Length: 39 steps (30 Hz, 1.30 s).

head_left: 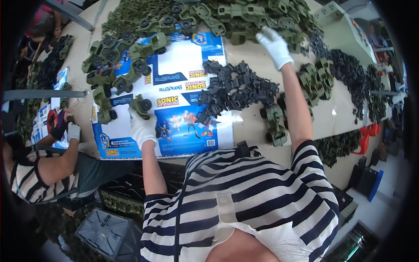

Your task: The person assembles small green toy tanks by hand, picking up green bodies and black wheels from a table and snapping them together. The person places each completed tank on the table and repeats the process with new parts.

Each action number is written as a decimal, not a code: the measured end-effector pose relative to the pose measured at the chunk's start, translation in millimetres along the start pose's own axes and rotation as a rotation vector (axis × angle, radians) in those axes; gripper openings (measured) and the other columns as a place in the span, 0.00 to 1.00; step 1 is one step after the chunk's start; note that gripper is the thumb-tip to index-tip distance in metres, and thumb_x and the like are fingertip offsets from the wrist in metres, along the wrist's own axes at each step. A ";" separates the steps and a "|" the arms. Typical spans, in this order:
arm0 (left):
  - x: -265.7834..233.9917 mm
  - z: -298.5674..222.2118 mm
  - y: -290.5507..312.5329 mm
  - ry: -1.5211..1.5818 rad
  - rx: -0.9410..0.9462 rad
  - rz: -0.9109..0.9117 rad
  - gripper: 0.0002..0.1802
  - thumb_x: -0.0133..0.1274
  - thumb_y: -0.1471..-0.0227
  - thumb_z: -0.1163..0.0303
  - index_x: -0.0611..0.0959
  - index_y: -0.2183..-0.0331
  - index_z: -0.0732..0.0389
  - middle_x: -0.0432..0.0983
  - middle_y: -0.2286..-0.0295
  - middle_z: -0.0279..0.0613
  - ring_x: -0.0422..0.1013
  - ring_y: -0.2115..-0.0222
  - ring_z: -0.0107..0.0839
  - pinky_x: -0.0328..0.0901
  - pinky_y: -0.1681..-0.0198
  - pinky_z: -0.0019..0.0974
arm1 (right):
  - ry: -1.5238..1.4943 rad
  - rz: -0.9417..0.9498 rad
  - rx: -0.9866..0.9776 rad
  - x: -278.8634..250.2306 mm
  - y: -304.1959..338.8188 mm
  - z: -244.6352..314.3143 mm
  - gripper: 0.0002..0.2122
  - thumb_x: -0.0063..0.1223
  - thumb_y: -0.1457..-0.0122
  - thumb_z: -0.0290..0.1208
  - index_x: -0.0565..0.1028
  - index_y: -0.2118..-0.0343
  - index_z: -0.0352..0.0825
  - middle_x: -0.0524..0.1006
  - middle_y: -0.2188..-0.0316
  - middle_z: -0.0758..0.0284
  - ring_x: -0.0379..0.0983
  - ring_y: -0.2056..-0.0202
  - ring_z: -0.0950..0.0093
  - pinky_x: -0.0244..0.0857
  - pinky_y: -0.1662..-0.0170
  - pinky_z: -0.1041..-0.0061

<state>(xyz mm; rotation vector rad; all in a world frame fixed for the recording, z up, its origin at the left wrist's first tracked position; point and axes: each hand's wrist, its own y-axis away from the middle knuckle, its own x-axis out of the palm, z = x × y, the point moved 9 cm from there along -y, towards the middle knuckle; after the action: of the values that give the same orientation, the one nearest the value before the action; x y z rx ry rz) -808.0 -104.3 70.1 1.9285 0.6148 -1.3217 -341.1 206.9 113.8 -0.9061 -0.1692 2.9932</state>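
Note:
My left hand (143, 130), in a white glove, grips a small olive-green toy vehicle (138, 107) with dark wheels, low over the printed cardboard sheet (174, 98). To the right and farther off, my gloved right hand (275, 47) reaches to the edge of a heap of green toy vehicle bodies (244, 37). Its fingers are stretched out, and nothing shows in them. Between my arms lies a pile of black plastic toy parts (238, 87), partly on the sheet. Several green vehicles with wheels (111, 48) line the sheet's left and far sides.
More green vehicles (317, 81) lie beyond my right forearm, beside small black parts (349, 74). A pale box-shaped machine (345, 32) stands at the back right. On the left, a metal bar (48, 94) crosses near a co-worker's gloved hand (73, 131). A grey crate (107, 233) sits below.

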 end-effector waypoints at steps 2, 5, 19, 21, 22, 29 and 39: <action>41.7 -6.2 18.5 -0.288 0.237 -0.135 0.57 0.65 0.59 0.49 0.54 0.34 0.55 0.71 0.51 0.58 0.77 0.60 0.48 0.69 0.57 0.44 | 0.188 0.096 0.113 11.0 48.6 -40.5 0.27 0.62 0.43 0.44 0.74 0.45 0.30 0.78 0.49 0.54 0.75 0.47 0.64 0.66 0.43 0.72; 51.4 -25.1 49.7 -0.211 0.264 0.027 0.63 0.68 0.59 0.50 0.49 0.32 0.57 0.67 0.49 0.64 0.74 0.55 0.52 0.68 0.53 0.45 | 0.403 0.116 0.243 -0.5 95.4 -93.2 0.27 0.62 0.44 0.43 0.75 0.46 0.29 0.79 0.51 0.52 0.76 0.48 0.63 0.67 0.44 0.72; 95.6 -15.5 3.3 0.540 0.329 0.727 0.46 0.69 0.63 0.73 0.69 0.41 0.56 0.78 0.55 0.42 0.75 0.56 0.35 0.69 0.52 0.39 | 0.227 0.161 0.244 47.4 123.1 -126.9 0.18 0.60 0.42 0.36 0.78 0.50 0.35 0.82 0.60 0.55 0.79 0.56 0.62 0.70 0.50 0.69; 87.3 -23.4 9.9 0.096 0.489 0.577 0.44 0.65 0.63 0.74 0.70 0.41 0.54 0.77 0.51 0.47 0.74 0.50 0.45 0.65 0.45 0.49 | 0.248 0.144 0.167 40.5 125.0 -121.6 0.16 0.57 0.42 0.32 0.78 0.51 0.34 0.82 0.59 0.54 0.79 0.55 0.62 0.70 0.49 0.69; 73.6 -47.0 33.5 -0.356 0.643 0.512 0.47 0.65 0.64 0.71 0.70 0.39 0.47 0.69 0.43 0.51 0.61 0.38 0.49 0.51 0.38 0.62 | 0.232 0.133 0.194 35.7 125.3 -123.6 0.16 0.57 0.42 0.31 0.78 0.51 0.34 0.81 0.58 0.54 0.79 0.55 0.61 0.70 0.49 0.69; 43.6 -43.4 64.8 -0.442 0.792 -0.118 0.48 0.65 0.59 0.65 0.65 0.37 0.57 0.56 0.38 0.58 0.52 0.36 0.54 0.45 0.35 0.64 | 0.300 0.157 0.271 31.9 120.0 -122.7 0.26 0.56 0.40 0.46 0.73 0.44 0.35 0.78 0.50 0.53 0.74 0.48 0.57 0.67 0.44 0.65; 31.1 55.1 69.4 0.446 -0.412 -0.288 0.77 0.73 0.69 0.40 0.46 0.35 0.74 0.58 0.43 0.71 0.59 0.40 0.57 0.58 0.38 0.48 | 0.610 0.033 0.320 49.8 134.7 -114.0 0.34 0.65 0.49 0.49 0.70 0.42 0.33 0.76 0.49 0.52 0.73 0.47 0.56 0.66 0.45 0.63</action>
<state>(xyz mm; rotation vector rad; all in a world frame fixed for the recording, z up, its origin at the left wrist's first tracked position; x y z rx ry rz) -779.6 -191.2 48.4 1.8322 1.3160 -0.8280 -316.5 86.4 -22.3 -1.6982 0.3203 2.5008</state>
